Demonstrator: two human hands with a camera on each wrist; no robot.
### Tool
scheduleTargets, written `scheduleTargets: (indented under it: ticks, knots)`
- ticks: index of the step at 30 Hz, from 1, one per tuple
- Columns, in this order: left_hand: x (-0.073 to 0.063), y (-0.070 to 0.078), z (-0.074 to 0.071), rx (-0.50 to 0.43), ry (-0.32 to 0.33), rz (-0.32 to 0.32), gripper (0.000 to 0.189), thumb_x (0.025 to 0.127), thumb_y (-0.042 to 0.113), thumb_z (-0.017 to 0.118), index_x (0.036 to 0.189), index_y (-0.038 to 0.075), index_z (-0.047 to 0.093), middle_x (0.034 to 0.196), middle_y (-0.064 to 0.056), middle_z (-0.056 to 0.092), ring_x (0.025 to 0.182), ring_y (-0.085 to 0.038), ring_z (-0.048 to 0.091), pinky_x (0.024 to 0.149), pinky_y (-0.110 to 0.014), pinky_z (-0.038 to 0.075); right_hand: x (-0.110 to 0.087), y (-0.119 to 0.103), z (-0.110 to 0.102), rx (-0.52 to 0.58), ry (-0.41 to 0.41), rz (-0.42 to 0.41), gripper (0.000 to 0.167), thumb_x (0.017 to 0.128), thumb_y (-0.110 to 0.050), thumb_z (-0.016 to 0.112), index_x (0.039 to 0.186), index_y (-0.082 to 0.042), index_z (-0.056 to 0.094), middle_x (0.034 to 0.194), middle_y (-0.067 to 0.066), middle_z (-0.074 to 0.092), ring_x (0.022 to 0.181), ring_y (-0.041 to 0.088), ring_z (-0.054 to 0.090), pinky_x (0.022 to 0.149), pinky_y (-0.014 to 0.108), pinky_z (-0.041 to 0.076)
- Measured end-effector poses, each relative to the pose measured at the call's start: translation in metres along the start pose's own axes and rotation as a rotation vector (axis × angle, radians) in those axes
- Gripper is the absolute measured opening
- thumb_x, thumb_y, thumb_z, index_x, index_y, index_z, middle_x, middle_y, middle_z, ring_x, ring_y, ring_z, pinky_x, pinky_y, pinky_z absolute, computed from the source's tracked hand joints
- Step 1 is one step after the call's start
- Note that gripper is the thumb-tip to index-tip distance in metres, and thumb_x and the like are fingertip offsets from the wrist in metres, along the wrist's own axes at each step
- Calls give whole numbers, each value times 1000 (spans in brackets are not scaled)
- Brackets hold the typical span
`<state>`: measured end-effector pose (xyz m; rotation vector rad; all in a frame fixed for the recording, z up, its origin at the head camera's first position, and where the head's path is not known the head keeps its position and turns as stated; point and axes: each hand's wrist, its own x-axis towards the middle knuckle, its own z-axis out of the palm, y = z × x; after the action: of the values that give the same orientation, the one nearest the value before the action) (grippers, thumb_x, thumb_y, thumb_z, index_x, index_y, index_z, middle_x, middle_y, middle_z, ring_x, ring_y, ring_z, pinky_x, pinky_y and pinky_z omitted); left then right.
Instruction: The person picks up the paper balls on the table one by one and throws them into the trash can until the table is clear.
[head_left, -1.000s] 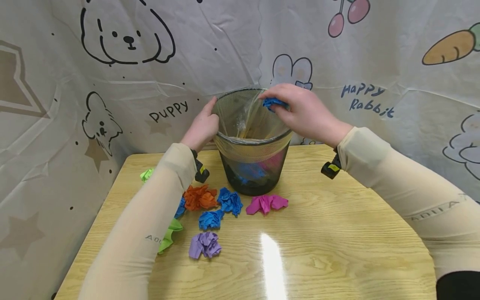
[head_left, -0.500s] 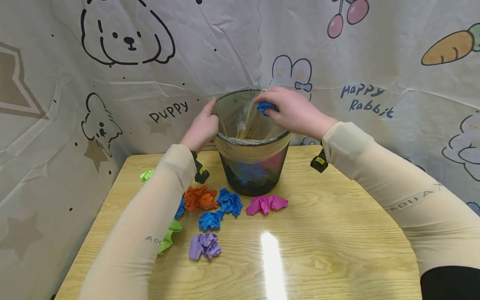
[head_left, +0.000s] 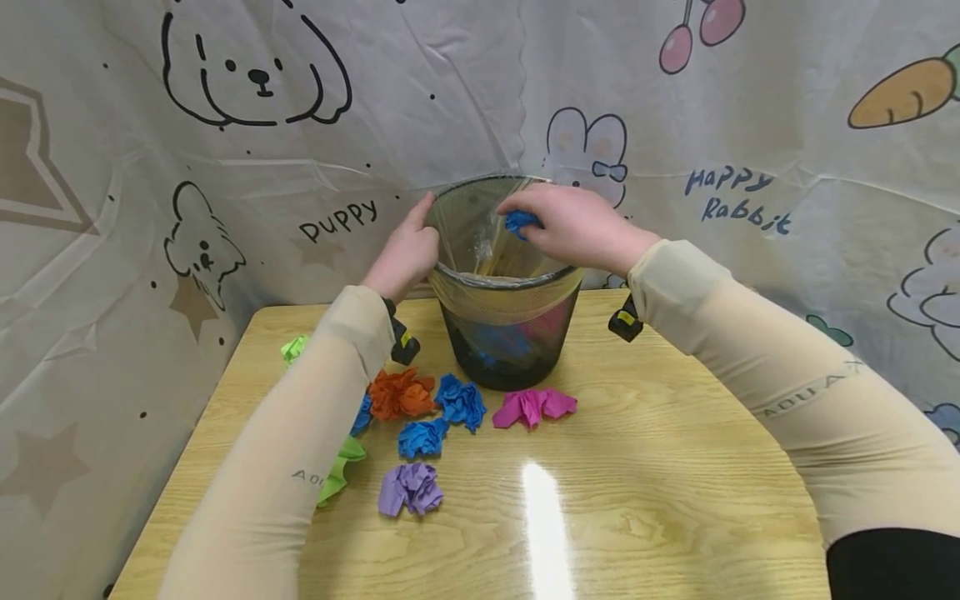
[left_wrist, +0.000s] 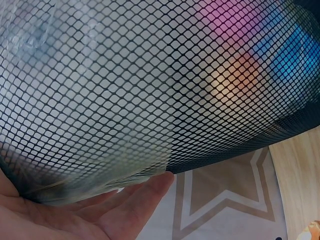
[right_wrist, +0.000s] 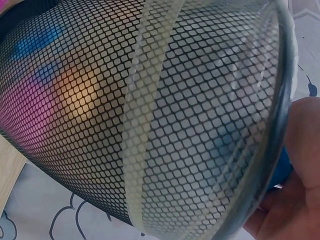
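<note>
A black mesh wastebasket (head_left: pixel 506 333) with a clear plastic liner stands upright at the back of the table. My left hand (head_left: pixel 405 254) holds its left rim, and in the left wrist view fingers (left_wrist: pixel 135 210) lie along the outside of the mesh. Over the opening, on the right side, my right hand (head_left: pixel 581 225) pinches a blue crumpled paper ball (head_left: pixel 521 222) between thumb and fingers. In the right wrist view that paper ball (right_wrist: pixel 282 170) is mostly hidden behind the rim and hand. Blue, pink and orange shapes show blurred through the mesh.
In front of the basket lie pink (head_left: pixel 534 407), orange (head_left: pixel 401 393), blue (head_left: pixel 460 402) and purple (head_left: pixel 410 489) paper balls. Green paper (head_left: pixel 341 471) is partly hidden by the left sleeve. A printed curtain (head_left: pixel 450 100) hangs behind the wooden table (head_left: pixel 675 483).
My right hand has moved left and slightly down with the blue paper ball, further over the basket opening. The left hand stays at the rim.
</note>
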<state>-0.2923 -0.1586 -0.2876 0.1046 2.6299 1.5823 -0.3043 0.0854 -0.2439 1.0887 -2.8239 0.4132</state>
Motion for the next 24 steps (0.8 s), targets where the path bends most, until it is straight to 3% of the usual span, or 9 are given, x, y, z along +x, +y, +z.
scheduleTargets:
  ticks: [7, 20, 24]
  knots:
    - [3, 0, 0, -1, 0, 5, 64, 106, 12, 21, 167, 25, 5, 172, 0, 6, 44, -9, 27, 47, -25, 35, 3, 1, 6, -16, -71, 27, 43, 105, -18, 58, 148, -18, 56, 141, 7, 59, 121, 25, 58, 98, 46, 48]
    - [6, -1, -1, -16, -4, 2, 64, 106, 13, 21, 167, 28, 5, 172, 0, 7, 44, -9, 28, 48, -26, 36, 6, 1, 8, -39, -74, 28, 56, 104, -22, 60, 157, -20, 44, 147, 10, 54, 120, 26, 58, 94, 47, 50]
    - [6, -1, -1, -18, -2, 4, 64, 106, 12, 21, 167, 27, 6, 172, 0, 7, 44, -9, 28, 48, -26, 35, 6, 1, 8, -27, -86, 43, 63, 104, -26, 60, 161, -19, 35, 153, 10, 49, 124, 27, 56, 98, 48, 48]
